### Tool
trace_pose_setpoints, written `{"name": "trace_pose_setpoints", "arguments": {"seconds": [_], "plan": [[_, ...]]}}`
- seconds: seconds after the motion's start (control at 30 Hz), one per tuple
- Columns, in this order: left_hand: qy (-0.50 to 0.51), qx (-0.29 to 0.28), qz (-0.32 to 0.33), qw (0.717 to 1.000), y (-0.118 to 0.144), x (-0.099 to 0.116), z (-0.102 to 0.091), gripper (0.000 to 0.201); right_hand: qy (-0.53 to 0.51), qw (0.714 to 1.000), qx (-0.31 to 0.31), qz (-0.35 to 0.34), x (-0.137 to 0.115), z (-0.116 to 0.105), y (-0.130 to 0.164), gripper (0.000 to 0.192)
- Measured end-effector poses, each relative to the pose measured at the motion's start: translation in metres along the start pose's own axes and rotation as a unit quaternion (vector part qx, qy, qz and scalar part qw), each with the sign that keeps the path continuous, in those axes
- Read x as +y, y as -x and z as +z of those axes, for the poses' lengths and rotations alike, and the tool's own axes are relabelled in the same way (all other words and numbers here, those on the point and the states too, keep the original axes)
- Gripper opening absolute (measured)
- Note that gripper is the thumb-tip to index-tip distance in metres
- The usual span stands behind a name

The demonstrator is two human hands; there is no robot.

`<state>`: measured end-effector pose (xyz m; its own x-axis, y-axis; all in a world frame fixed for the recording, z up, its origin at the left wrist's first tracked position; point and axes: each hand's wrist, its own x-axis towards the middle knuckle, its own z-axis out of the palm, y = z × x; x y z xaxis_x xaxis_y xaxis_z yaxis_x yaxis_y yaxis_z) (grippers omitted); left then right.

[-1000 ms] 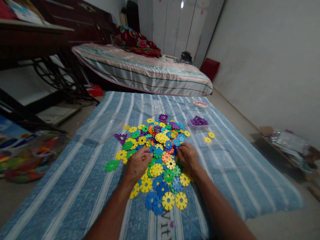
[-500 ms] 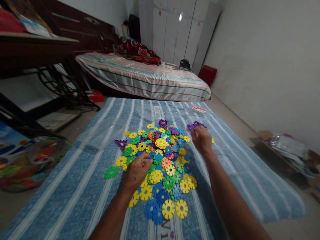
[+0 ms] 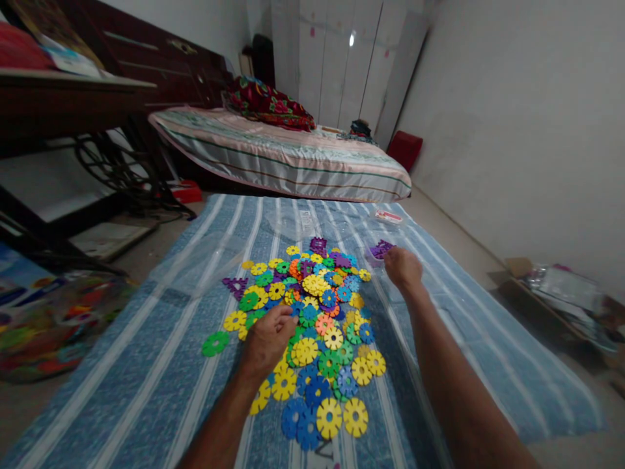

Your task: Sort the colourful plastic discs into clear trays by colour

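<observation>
Discs (image 3: 305, 351) lie heaped on cloth (image 3: 161, 339); over them, the left hand (image 3: 271, 331) is half curled. Purple pieces (image 3: 381, 249) could scatter if the right hand (image 3: 404, 266), curled near them, knocks them; what either hand pinches, I cannot tell.

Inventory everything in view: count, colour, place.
Striped cloth: one, blue and white, foreground
Notched discs: many, yellow, green, blue, orange, mid-cloth
Tub: one, clear, right of discs
Purple pieces: several, purple, among discs, in tub
Packet: one, red and clear, cloth's far right
Bed: one, pale, beyond cloth
Blanket: one, red floral, on bed
Wardrobe: one, pale, back
Treadle table: one, dark, left
Bag: one, clear, left floor
Carton: one, brown, right floor
Left hand: one, bare, at discs
Right hand: one, bare, at tub
</observation>
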<state>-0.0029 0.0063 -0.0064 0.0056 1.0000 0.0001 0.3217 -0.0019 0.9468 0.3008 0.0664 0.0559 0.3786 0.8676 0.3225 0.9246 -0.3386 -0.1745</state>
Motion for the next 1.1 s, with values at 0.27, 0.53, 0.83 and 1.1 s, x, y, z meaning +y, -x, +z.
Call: {"name": "trace_pose_setpoints", "arguments": {"seconds": [0.27,0.53,0.83,1.1], "plan": [[-0.021,-0.002,-0.01,1.0,0.003,0.002,-0.001,0.035,0.05,0.992,-0.112,-0.02,-0.02,-0.026,-0.042,0.028],[-0.049,-0.003,-0.003,0.999,0.005,0.002,0.001,0.035,-0.007,0.974,-0.162,-0.158,-0.058,-0.016,0.014,0.026],[-0.104,-0.015,0.021,0.994,0.009,0.007,0.001,0.032,-0.032,0.921,-0.262,-0.285,-0.072,-0.001,0.085,0.023],[-0.148,-0.028,0.033,0.988,0.011,0.011,0.001,0.028,-0.021,0.946,-0.23,-0.229,-0.073,0.008,0.092,0.024]]}}
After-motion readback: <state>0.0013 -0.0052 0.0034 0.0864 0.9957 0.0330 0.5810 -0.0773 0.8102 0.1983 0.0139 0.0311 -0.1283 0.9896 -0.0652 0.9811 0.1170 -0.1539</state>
